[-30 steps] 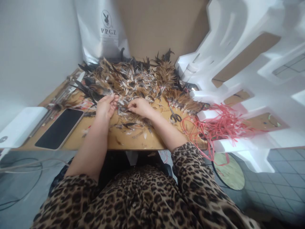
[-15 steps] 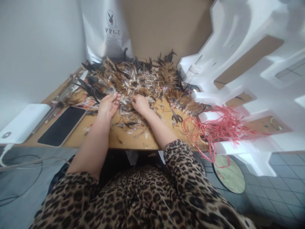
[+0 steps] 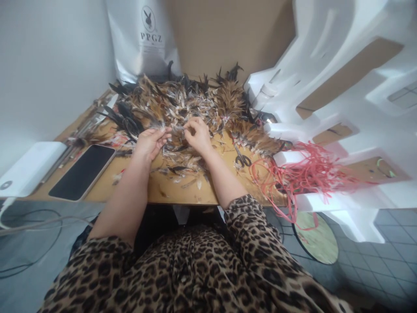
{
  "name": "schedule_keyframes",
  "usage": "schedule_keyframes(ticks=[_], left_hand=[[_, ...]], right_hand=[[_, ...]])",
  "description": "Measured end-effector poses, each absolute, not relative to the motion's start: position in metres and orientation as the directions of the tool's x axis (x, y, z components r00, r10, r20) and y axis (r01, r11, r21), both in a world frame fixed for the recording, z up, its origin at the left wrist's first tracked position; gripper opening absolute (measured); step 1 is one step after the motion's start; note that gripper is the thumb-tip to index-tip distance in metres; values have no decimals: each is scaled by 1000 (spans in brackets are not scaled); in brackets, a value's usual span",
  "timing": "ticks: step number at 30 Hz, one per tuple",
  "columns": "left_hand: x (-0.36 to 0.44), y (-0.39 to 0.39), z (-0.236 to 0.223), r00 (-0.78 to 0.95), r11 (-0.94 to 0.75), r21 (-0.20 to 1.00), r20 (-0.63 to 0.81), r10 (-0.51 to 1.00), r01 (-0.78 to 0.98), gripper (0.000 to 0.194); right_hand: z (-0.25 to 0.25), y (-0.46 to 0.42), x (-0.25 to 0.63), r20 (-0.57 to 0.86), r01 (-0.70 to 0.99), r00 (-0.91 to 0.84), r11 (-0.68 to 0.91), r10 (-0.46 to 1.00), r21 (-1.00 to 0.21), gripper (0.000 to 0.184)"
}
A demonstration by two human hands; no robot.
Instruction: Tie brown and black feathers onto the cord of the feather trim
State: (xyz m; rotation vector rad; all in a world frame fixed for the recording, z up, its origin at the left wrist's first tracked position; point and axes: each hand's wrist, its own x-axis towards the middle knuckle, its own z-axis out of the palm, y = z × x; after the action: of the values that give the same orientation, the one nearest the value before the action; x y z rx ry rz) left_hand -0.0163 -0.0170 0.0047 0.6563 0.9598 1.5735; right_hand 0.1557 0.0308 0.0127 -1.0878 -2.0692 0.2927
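A big heap of brown, black and white feathers (image 3: 192,102) covers the back of a small wooden table (image 3: 172,191). My left hand (image 3: 150,142) rests at the heap's near edge, fingers curled round a small bunch of feathers. My right hand (image 3: 198,134) is raised just above the heap and pinches a thin pale feather whose other end reaches my left fingertips. Loose feather scraps (image 3: 182,167) lie on the table below both hands.
Black scissors (image 3: 241,160) lie right of my right hand, beside a tangle of red strings (image 3: 302,174). A dark phone (image 3: 81,171) and a white box (image 3: 28,167) sit at the left. White foam packing (image 3: 325,87) stands at the right, a silver bag (image 3: 143,39) behind.
My right hand has lifted from the table edge up and back over the heap, now pinching a feather. My left hand has stayed at the heap's edge and curled tighter.
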Motion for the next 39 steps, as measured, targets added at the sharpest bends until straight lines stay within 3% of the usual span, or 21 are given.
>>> schedule_keyframes(ticks=[7, 12, 19, 25, 30, 39], left_hand=[[-11, -22, 13, -251, -74, 844, -73, 965, -531, 8], [-9, -19, 8, -292, -70, 887, -75, 953, -456, 9], [-7, -13, -1, -297, -57, 921, -66, 953, -385, 5], [-9, -13, 0, -287, -74, 852, -92, 953, -518, 12], [-9, -11, 1, -285, -74, 793, -129, 950, -605, 13], [-2, -19, 3, -193, -26, 892, -69, 979, -451, 8]], right_hand=[[26, 17, 155, 423, 651, -438, 605, 793, -459, 23], [24, 17, 152, 436, 620, -435, 613, 788, -490, 21], [7, 26, 143, 474, 358, -320, 568, 820, -741, 18], [2, 28, 135, 302, 41, -223, 318, 927, -947, 28], [5, 19, 127, 209, -87, -264, 192, 942, -977, 38], [-1, 20, 121, 213, -116, -206, 192, 955, -974, 36]])
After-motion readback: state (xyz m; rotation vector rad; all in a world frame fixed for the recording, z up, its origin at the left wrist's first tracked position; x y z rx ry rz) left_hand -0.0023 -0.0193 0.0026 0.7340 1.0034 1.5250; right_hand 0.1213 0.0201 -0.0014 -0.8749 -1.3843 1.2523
